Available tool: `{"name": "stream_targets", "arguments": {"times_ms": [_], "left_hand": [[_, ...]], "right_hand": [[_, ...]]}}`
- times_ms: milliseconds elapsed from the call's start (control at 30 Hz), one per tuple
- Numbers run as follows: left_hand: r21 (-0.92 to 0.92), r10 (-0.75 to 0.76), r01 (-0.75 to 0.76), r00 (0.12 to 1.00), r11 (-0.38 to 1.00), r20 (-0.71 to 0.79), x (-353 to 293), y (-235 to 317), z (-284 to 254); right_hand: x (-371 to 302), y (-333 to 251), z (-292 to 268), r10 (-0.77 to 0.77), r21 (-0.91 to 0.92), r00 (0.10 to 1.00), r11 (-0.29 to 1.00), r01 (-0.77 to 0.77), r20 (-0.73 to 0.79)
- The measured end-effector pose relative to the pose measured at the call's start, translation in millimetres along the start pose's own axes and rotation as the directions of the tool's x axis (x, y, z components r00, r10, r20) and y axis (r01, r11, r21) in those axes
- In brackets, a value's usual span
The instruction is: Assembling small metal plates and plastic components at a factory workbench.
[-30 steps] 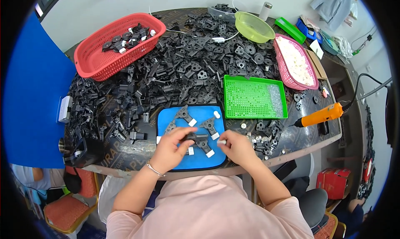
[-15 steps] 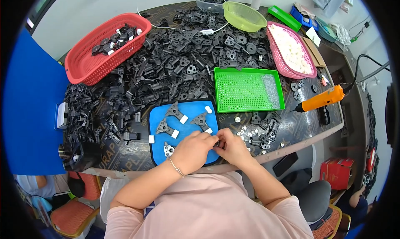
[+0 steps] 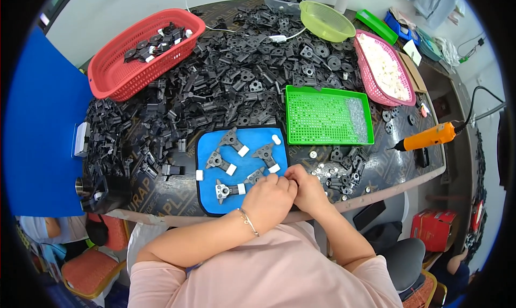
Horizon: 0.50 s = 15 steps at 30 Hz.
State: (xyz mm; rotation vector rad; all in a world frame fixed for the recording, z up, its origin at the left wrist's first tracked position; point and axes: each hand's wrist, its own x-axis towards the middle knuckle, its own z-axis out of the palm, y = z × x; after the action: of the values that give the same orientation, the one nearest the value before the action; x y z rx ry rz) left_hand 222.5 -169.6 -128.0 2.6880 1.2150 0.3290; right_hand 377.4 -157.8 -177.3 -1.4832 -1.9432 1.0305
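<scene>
My left hand [image 3: 270,200] and my right hand [image 3: 309,192] meet at the lower right corner of a blue mat [image 3: 207,141], fingers curled and pressed together. What they pinch between them is hidden by the fingers. Several black three-armed plastic parts with white end blocks lie on the mat, among them an upper part [image 3: 230,140], a right-hand part [image 3: 263,153] and a lower part with a silvery round centre [image 3: 224,191]. Beside my left fingers, another black part [image 3: 254,176] is partly covered. Loose white blocks [image 3: 199,175] lie at the mat's edges.
Black parts [image 3: 231,66] heap across the table's back and left. Around them stand a red basket [image 3: 102,85], green tray [image 3: 290,114], yellow bowl [image 3: 328,23] and pink basket [image 3: 371,85]. An orange electric screwdriver [image 3: 430,136] hangs at right. Small round pieces [image 3: 313,154] lie near my right hand.
The view has shifted slightly, moving the table rightward in the picture. My left hand has drawn back from the mat's middle, uncovering more of the lower black parts. Both hands remain together.
</scene>
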Motion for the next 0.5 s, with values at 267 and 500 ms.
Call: {"name": "stream_targets", "arguments": {"times_ms": [267,500], "left_hand": [[0.085,-0.019,0.015,0.999,0.996,0.039,1.7,6.8,5.0],[-0.232,-0.123,0.108,0.991,0.967,-0.051,-10.8,-18.9,13.3]], "right_hand": [[-2.5,1.7,3.8,-0.038,-0.014,0.999,0.999,0.037,-0.038],[-4.5,-9.1,2.5,-0.002,-0.046,0.999,0.999,-0.001,-0.047]]}}
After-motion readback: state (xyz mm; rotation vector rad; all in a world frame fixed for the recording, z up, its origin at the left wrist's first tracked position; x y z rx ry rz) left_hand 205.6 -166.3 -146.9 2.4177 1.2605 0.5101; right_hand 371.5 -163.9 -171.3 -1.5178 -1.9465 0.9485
